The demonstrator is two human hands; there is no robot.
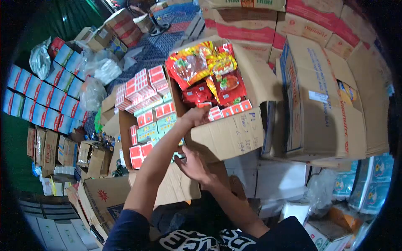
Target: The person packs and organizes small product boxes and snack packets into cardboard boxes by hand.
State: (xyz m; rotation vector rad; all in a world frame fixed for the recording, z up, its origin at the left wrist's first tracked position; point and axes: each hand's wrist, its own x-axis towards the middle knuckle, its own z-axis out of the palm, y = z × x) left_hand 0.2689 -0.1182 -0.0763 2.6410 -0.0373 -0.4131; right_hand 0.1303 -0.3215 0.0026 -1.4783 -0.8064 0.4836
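Observation:
My left hand (195, 117) reaches into an open carton (226, 136), its fingers bent over the left end of a row of small red-and-white boxes (236, 108). Its grip is partly hidden, but it appears closed on one of these boxes. Behind the row lie red and yellow food packets (197, 62) with pictures on them. Lower down, my right hand (193, 166) is open, thumb and fingers apart, beside the second carton (124, 125). That carton holds stacked green boxes (166, 122) and more red-and-white boxes (140, 85); my left forearm covers part of them.
A large carton (310, 100) with raised flaps stands on the right, before stacked cartons (247, 29). Blue boxes (46, 98) are piled on the left near clear plastic bags (104, 69). Blue-green packs (372, 180) sit at lower right, and a carton (109, 196) at lower left.

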